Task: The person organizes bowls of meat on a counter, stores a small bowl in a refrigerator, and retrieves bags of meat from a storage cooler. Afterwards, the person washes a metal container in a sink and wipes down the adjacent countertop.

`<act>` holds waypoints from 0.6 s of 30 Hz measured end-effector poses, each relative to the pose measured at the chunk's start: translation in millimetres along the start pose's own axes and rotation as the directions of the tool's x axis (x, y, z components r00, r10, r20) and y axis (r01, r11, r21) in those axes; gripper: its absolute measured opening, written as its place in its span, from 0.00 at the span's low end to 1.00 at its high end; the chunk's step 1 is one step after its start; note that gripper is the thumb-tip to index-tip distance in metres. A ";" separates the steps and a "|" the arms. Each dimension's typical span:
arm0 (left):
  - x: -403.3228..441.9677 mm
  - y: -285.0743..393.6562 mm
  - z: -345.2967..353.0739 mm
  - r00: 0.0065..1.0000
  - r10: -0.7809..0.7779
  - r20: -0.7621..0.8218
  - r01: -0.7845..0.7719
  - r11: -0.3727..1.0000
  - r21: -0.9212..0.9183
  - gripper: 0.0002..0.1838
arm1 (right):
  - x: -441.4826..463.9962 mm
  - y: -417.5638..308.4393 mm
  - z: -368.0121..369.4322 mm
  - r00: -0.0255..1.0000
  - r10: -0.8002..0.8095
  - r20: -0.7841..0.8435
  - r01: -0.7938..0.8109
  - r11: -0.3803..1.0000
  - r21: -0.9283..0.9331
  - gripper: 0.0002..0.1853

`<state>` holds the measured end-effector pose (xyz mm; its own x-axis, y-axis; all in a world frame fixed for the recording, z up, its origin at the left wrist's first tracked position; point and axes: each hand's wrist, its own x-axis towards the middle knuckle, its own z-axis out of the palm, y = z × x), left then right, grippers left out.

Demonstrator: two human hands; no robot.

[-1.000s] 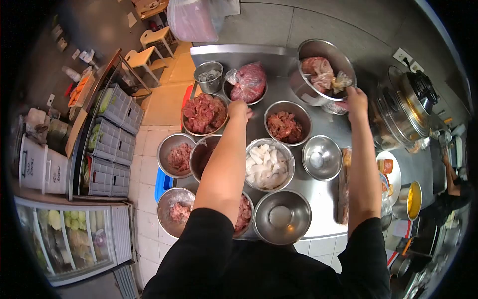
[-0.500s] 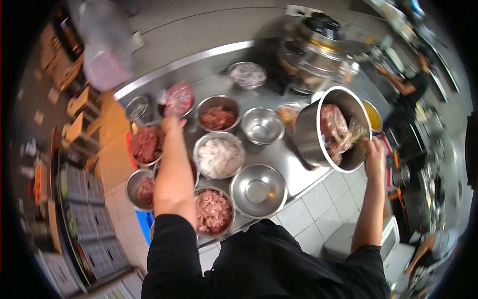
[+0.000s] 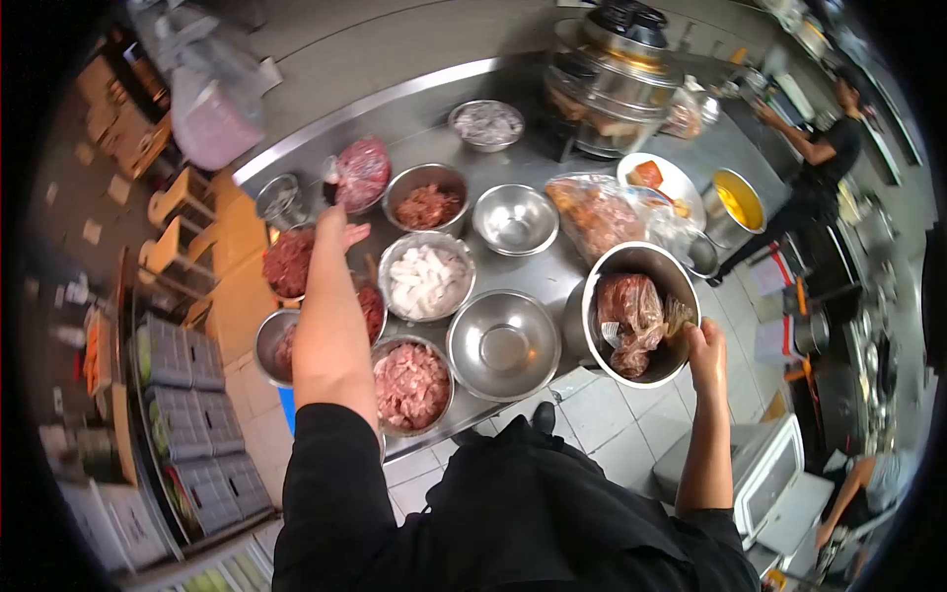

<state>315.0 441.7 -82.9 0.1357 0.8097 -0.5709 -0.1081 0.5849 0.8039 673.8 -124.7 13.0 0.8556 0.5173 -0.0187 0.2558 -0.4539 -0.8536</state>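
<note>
Steel desk [image 3: 419, 138]: hand and vessel status

Desk surface runs diagonally across the view, with a grey wall [image 3: 395, 39] behind.

Right hand [image 3: 706, 347]: fingers closed over the rim of a deep steel pot [image 3: 578, 321]. Pot position: at the front edge of the desk, mouth toward the camera; support beneath it cannot be determined. Contents: bagged meat [image 3: 631, 314].

Left hand [image 3: 345, 227]: fingers extended, thumb apart; grip on any item cannot be confirmed. Position: between a red meat bundle [image 3: 362, 173] and dark red meat [image 3: 289, 264]; contact cannot be determined.

Obstructions: the left forearm [image 3: 333, 316] partly covers the meat bowls below it. A clear food bag [image 3: 597, 209] lies directly behind the pot.

Adjacent items: white pieces [image 3: 429, 281], a large steel bowl [image 3: 503, 345] and a smaller steel bowl [image 3: 515, 220].
</note>
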 end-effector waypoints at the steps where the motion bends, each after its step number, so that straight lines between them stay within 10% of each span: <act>1: -4.0 -0.2 -2.6 1.000 0.021 0.012 -0.021 0.999 -0.027 0.33 | 12.2 13.9 7.9 0.999 -0.009 0.032 0.009 1.000 0.011 0.13; 11: 21.7 1.1 23.5 0.999 0.042 -0.033 -0.041 0.999 0.028 0.25 | 26.5 -9.3 37.6 0.991 -0.129 0.034 0.133 0.930 -0.342 0.13; 14: 47.9 -2.9 20.4 0.997 -0.060 0.041 0.071 0.929 -0.363 0.21 | 20.1 -1.9 33.8 0.988 -0.144 0.052 0.152 0.941 -0.301 0.13; 18: 47.3 0.1 20.4 0.990 0.108 0.086 -0.080 0.955 -0.286 0.28 | 1.8 -8.5 22.7 0.993 -0.096 0.062 0.114 0.892 -0.438 0.12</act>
<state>341.5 479.1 -106.5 0.2079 0.8613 -0.4637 -0.3960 0.5076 0.7652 662.9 -103.4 8.4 0.7972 0.6029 0.0313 0.5229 -0.6636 -0.5351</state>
